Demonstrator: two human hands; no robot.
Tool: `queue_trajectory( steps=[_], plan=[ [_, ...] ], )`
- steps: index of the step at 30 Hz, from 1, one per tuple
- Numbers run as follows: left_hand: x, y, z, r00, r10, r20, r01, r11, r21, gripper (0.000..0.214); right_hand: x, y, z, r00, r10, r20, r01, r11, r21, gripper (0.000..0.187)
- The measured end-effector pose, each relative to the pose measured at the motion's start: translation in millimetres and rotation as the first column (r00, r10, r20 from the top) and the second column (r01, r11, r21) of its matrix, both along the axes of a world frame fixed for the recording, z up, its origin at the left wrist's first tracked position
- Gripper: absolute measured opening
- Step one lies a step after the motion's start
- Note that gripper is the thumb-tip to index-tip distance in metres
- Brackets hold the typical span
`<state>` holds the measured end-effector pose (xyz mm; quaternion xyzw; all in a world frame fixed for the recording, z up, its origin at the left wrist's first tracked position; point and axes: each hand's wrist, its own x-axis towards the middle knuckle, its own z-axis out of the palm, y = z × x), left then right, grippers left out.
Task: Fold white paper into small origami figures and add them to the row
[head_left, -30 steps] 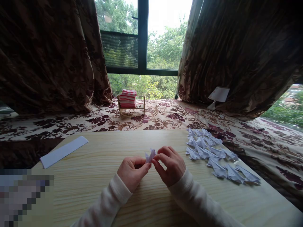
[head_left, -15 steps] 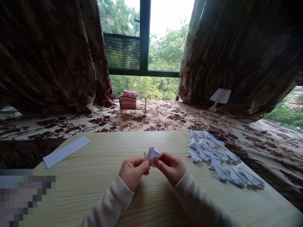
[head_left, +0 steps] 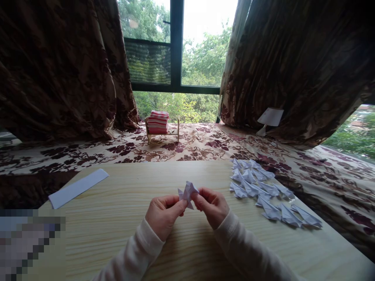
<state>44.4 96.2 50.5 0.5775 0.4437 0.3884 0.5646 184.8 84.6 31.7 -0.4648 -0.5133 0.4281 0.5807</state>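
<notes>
I find the folded white paper figure (head_left: 189,189) held up over the middle of the pale wood-grain tabletop (head_left: 123,242), between my two hands. My left hand (head_left: 161,217) pinches its lower left edge, thumb on the near side, the other fingers curled behind. My right hand (head_left: 215,208) grips its right side between thumb and forefinger, remaining fingers tucked in; whether they also press the paper cannot be seen. Change noted: a second ago my right fingers stood raised and spread, with only the tips at the paper; they are now drawn in and closed on it. Since half a second ago a pointed flap has come into view below my thumbs, so the paper appears to have been turned or adjusted. I judge that shaping continues, since neither hand has let go and the piece lies apart from the finished-looking group. That group of folded paper figures (head_left: 252,189) occupies the right side of the tabletop in uneven rows, some overlapping. A long white paper strip (head_left: 79,188) lies slantwise at the far left, touched by neither hand. The figure's finer creases are too small to verify.
</notes>
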Motion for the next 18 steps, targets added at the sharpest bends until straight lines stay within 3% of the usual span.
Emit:
queue_trajectory(
  steps=[4, 7, 9, 13, 18],
  plan=[
    [-1.1, 1.8, 1.2, 1.0, 0.008, -0.023, -0.009, 0.999, -0.036, 0.023, 6.3, 2.1, -2.0, 0.997, 0.07, 0.041, -0.069, 0.997, -0.039, 0.036],
    [-1.1, 2.4, 1.6, 0.997, 0.027, -0.078, -0.031, 0.998, -0.047, 0.022, 16.2, 4.1, 0.9, 0.989, 0.002, 0.145, -0.003, 1.0, 0.003, 0.031],
    [0.1, 1.3, 2.5, 0.989, 0.036, -0.146, -0.032, 0.999, 0.025, 0.02, 23.0, 5.2, 4.7, 0.975, -0.059, 0.215, 0.041, 0.995, 0.087, 0.032],
    [2.0, -1.2, 5.0, 0.956, 0.075, -0.282, -0.011, 0.975, 0.223, 0.02, 29.1, 6.9, 8.6, 0.927, -0.004, 0.376, -0.097, 0.964, 0.249, 0.02],
    [-2.9, 4.0, 2.6, 0.996, 0.039, -0.076, -0.037, 0.999, 0.025, 0.023, 27.2, 7.5, 5.1, 0.923, -0.019, 0.385, -0.08, 0.968, 0.239, 0.007]
  ],
)
